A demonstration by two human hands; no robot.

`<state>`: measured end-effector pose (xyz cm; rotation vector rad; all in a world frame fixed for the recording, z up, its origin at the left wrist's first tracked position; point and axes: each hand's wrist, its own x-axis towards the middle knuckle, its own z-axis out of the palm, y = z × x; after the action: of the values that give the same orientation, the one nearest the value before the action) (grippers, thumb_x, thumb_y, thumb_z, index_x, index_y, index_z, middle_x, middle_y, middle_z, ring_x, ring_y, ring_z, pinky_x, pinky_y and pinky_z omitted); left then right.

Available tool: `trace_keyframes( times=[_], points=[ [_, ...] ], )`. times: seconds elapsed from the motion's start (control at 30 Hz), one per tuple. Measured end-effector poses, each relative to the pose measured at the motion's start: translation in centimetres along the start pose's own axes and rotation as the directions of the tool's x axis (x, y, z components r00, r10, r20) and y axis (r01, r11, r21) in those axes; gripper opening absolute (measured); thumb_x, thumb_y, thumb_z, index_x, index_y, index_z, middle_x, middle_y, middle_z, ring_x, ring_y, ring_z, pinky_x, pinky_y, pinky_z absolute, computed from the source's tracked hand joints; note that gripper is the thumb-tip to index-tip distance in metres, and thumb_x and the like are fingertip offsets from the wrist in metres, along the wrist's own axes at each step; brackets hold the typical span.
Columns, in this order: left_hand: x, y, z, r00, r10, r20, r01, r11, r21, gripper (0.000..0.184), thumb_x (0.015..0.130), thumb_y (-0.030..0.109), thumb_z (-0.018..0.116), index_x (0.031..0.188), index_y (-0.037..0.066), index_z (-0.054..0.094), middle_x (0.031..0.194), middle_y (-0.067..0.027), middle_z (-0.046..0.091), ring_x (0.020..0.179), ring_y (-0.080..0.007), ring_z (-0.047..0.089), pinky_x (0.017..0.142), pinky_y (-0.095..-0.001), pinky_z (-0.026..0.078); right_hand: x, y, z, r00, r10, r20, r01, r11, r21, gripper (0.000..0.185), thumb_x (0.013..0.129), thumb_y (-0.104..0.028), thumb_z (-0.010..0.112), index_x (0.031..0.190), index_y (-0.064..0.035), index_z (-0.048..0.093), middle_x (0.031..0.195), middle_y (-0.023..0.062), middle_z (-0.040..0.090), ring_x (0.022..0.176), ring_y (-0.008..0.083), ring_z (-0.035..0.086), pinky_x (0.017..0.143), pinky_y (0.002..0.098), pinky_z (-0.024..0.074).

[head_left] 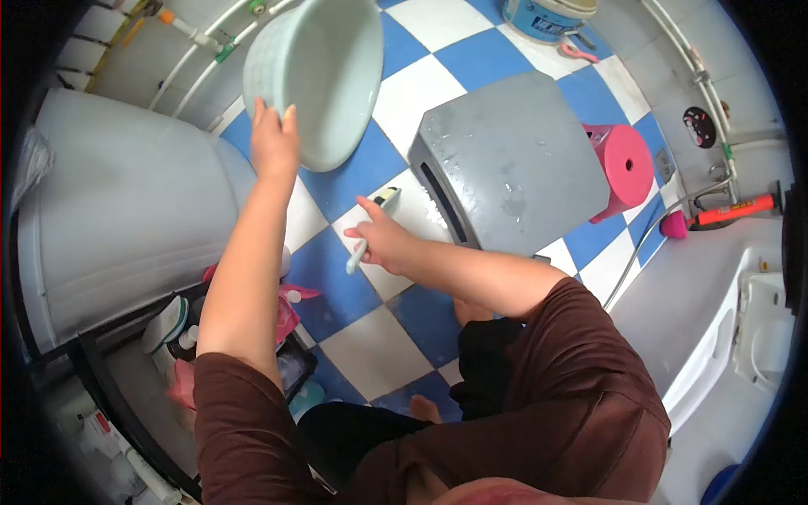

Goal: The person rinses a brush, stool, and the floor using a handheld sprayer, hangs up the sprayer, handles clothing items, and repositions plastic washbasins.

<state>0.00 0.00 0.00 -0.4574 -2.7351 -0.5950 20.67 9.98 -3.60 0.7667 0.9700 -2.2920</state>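
Note:
My left hand (274,139) is closed on the rim of a large pale green plastic basin (337,80), which stands tipped up on its side with its hollow facing right. In my right hand (383,240) is a brush (389,199) with a pale handle; its head points up and away, and the handle's end sticks out below my fingers. My fingers hide the middle of the handle. Right of the brush lies a grey plastic box (522,160) with a dark slot in its near side and wet patches on top.
A pink stool (629,164) stands beyond the grey box. A bucket (547,21) is at the back, near a pink-handled item (578,53). A large whitish appliance or tub (135,210) fills the left, above a cluttered dark rack (101,396). White pipes run along the walls; blue and white tiles (370,353) cover the floor.

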Motion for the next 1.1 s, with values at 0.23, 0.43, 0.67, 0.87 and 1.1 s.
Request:
trace_keyframes(
  times=[0.23, 0.43, 0.67, 0.87, 1.1],
  points=[
    [-4.1, -0.4, -5.8, 0.753, -0.541, 0.374, 0.625, 0.412, -0.663, 0.027, 0.092, 0.029, 0.049, 0.091, 0.003, 0.054, 0.082, -0.0037, 0.055, 0.073, -0.0126, 0.054, 0.061, -0.0307, 0.049, 3.0, 8.6, -5.3, 0.964, -0.251, -0.088, 0.059, 0.525, -0.849, 0.077, 0.082, -0.018, 0.054, 0.146, -0.0237, 0.011, 0.112, 0.0234, 0.05, 0.096, 0.0326, 0.053, 0.083, 0.0374, 0.0445],
    [-7.4, 0.2, -8.0, 0.674, -0.579, 0.458, 0.628, 0.124, -0.768, 0.029, 0.095, 0.029, 0.046, 0.11, 0.005, 0.051, 0.107, -0.0073, 0.057, 0.098, -0.017, 0.056, 0.078, -0.0347, 0.051, 3.6, 8.8, -5.2, 0.945, -0.321, -0.06, 0.031, 0.271, -0.962, 0.072, 0.084, -0.027, 0.056, 0.144, -0.0151, 0.017, 0.132, 0.0289, 0.037, 0.118, 0.0376, 0.043, 0.099, 0.0414, 0.0359],
    [-11.2, 3.9, -14.3, 0.588, -0.61, 0.531, 0.499, -0.243, -0.832, 0.04, 0.096, 0.028, 0.044, 0.126, 0.002, 0.041, 0.125, -0.0115, 0.047, 0.112, -0.0237, 0.05, 0.089, -0.0445, 0.048, -2.5, 3.2, 1.9, 0.943, -0.331, -0.024, 0.297, 0.875, -0.382, 0.057, 0.091, -0.019, 0.049, 0.14, -0.0056, 0.024, 0.128, 0.02, 0.043, 0.101, 0.025, 0.056, 0.085, 0.0355, 0.0462],
    [-14.2, 11.8, -22.9, 0.557, -0.481, 0.677, 0.49, -0.469, -0.735, 0.045, 0.097, 0.032, 0.04, 0.132, 0.004, 0.035, 0.131, -0.0102, 0.044, 0.117, -0.024, 0.048, 0.095, -0.0406, 0.045, -15.4, -3.6, 2.6, 0.905, -0.309, -0.291, 0.287, 0.951, -0.116, 0.053, 0.093, -0.013, 0.042, 0.141, -0.0105, 0.019, 0.119, 0.0095, 0.048, 0.101, 0.0175, 0.054, 0.079, 0.029, 0.0474],
    [-15.1, 24.7, -28.9, 0.226, -0.248, 0.942, 0.745, -0.579, -0.331, 0.048, 0.095, 0.042, 0.038, 0.129, 0.008, 0.039, 0.129, -0.0053, 0.047, 0.117, -0.0233, 0.047, 0.092, -0.0398, 0.045, -35.4, -11.0, -1.4, 0.656, -0.277, -0.703, 0.418, 0.908, 0.033, 0.052, 0.097, -0.031, 0.037, 0.142, -0.0091, 0.023, 0.124, 0.0096, 0.048, 0.098, 0.0156, 0.052, 0.076, 0.0272, 0.0468]
  ],
)
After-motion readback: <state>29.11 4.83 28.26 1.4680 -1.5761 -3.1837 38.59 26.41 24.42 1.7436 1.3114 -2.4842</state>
